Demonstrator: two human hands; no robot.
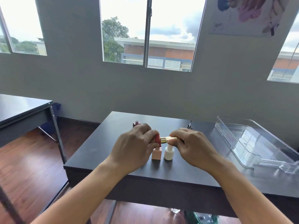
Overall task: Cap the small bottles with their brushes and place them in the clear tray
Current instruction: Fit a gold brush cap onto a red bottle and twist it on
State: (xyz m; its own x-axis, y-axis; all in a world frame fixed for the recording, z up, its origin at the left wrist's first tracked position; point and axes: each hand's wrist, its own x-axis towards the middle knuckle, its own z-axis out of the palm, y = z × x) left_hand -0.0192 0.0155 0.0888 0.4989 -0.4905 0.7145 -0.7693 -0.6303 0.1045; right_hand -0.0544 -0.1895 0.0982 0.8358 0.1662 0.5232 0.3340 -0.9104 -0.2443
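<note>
Red bottle (156,140) is up off the dark table (100,147), directly above the pink bottle (156,154), turned on its side with the neck pointing right. Left hand (135,147) grips it, fingers and thumb curled round the body, so most of it is hidden. Right hand (193,146) pinches the gold cap (168,139), which also lies horizontal, up and right of the pink bottle, its end meeting the red bottle's neck. Can't tell whether the cap is fully seated or how far it's threaded on.

Pink bottle: square, upright on the table, top covered by the held red one. White bottle (168,153) stands upright just right of the pink bottle, apart from it by a narrow gap, its narrow neck just below the right thumb. Dark red bottle (136,124) sits behind and left of the pink bottle, partly behind the left knuckles, bare threaded neck showing. Small dark piece (190,126) with a thin stem stands behind and right of the pink bottle, too small to identify.

Clear tray (252,143) lies well right of the pink bottle on the same surface, with a handle at its near end. Second dark table (24,109) stands far left of the pink bottle, across the wood floor (29,167).
</note>
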